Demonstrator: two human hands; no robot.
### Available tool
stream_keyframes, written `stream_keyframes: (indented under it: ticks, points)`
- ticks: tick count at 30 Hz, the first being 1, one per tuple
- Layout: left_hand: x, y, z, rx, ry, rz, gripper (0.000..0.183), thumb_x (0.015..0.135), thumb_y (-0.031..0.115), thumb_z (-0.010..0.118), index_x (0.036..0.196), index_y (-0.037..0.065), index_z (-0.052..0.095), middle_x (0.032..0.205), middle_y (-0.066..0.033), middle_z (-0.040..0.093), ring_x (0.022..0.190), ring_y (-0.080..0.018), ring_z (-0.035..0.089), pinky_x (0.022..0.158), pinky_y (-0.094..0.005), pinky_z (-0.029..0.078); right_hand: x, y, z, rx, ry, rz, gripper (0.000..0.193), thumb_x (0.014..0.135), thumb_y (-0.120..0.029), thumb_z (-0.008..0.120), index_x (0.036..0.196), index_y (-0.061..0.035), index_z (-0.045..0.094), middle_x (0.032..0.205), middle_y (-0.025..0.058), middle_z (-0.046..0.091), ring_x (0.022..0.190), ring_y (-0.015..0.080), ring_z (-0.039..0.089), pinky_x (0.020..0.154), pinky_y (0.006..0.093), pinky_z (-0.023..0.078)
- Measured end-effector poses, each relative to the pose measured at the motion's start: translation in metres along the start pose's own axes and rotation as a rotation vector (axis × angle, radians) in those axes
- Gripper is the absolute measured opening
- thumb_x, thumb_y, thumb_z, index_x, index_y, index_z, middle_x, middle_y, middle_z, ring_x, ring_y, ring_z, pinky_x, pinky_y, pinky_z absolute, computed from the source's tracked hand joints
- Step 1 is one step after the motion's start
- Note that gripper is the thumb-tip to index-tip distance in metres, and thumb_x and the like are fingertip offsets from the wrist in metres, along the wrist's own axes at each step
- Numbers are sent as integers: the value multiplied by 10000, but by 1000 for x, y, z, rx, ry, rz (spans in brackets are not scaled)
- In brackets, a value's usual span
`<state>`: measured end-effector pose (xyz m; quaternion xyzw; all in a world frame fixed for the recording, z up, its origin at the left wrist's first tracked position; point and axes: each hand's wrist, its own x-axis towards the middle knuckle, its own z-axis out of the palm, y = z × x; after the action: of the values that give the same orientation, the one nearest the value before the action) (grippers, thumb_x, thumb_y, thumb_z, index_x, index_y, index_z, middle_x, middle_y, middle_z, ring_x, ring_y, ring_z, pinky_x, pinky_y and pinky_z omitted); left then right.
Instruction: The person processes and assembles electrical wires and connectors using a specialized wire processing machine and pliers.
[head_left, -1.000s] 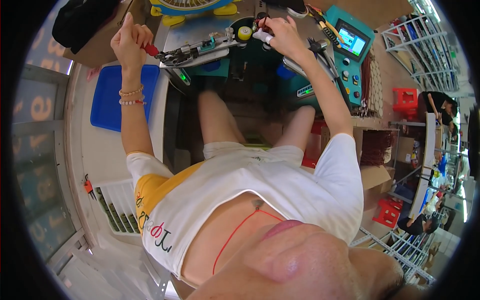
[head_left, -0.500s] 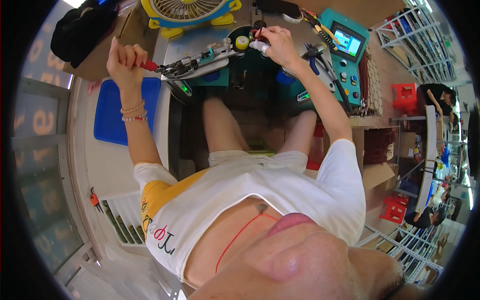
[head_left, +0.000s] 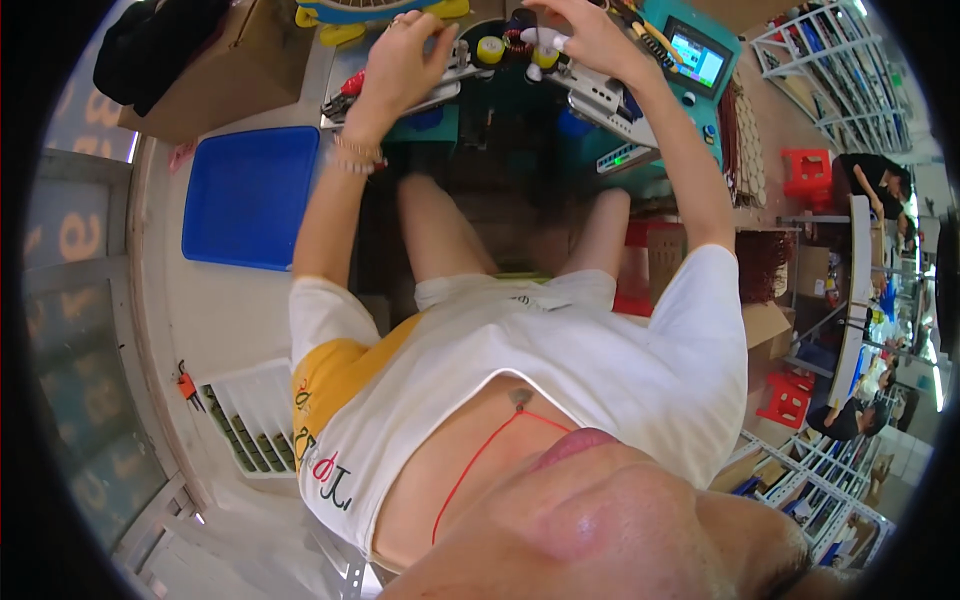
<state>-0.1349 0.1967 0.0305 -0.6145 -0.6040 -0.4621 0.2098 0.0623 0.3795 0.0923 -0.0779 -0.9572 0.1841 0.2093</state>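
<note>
My left hand (head_left: 402, 65) is over the left end of the machine, fingers loosely bent and apart, with nothing visible in it. A toggle clamp's red handle (head_left: 352, 83) lies beside its wrist. My right hand (head_left: 597, 40) hovers over the machine's right side, its thumb and fingers apart near the top edge. White covers (head_left: 545, 38) wrap some of its digits. Between the hands sits a dark red wire coil (head_left: 517, 40), flanked by a yellow roller (head_left: 489, 50) on the left and another yellow roller (head_left: 544, 56) on the right.
A blue tray (head_left: 250, 200) lies on the table at left, below a cardboard box (head_left: 245, 70). The teal control box with a lit screen (head_left: 697, 58) stands at right, beside hanging dark red wires (head_left: 740, 150). Red stools (head_left: 806, 173) and other people are farther right.
My left hand has let go of the red handle and moved right, toward the coil. The right hand has shifted slightly right and up, and a second yellow roller shows beside the coil.
</note>
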Motion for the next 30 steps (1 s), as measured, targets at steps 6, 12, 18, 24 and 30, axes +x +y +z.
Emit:
stream_keyframes:
  ticks: [6, 12, 18, 24, 30]
  points:
    - [-1, 42, 58, 240, -91, 61, 464, 771, 416, 755, 976, 32, 593, 1045, -149, 576, 1101, -329, 520, 996, -644, 314, 29, -1, -31, -342, -229, -264, 208, 919, -257, 573, 1063, -126, 648, 914, 105, 623, 891, 260, 610, 866, 413, 399]
    - [-11, 29, 98, 202, -166, -195, 499, 779, 494, 723, 886, 14, 641, 1008, -150, 603, 1093, -355, 513, 873, -709, 347, 74, 24, -36, -175, -441, 1, 244, 921, -260, 580, 1026, -60, 672, 1004, 143, 690, 988, 332, 634, 832, 410, 495]
    - [2, 35, 98, 44, -92, -210, 601, 693, 396, 837, 1029, -26, 571, 930, -179, 620, 888, -382, 576, 829, -461, 431, 101, 91, -5, 268, -645, 85, 374, 922, -350, 630, 1092, -19, 661, 1074, 111, 667, 1039, 223, 590, 930, 370, 442]
    - [-7, 34, 89, 34, 66, -195, 647, 672, 294, 862, 1108, -18, 501, 1041, -198, 567, 969, -397, 542, 889, -460, 427, 92, 15, -67, 72, -870, 165, 824, 760, -363, 786, 1449, -110, 413, 1250, 155, 606, 1067, 251, 587, 881, 371, 487]
    - [-99, 91, 99, -441, 42, -527, 163, 855, 24, 653, 992, -14, 574, 1035, -195, 590, 953, -349, 583, 788, -370, 491, -68, -14, -58, 119, -666, 47, 226, 934, -199, 596, 1073, -25, 632, 947, 145, 660, 935, 294, 638, 824, 378, 498]
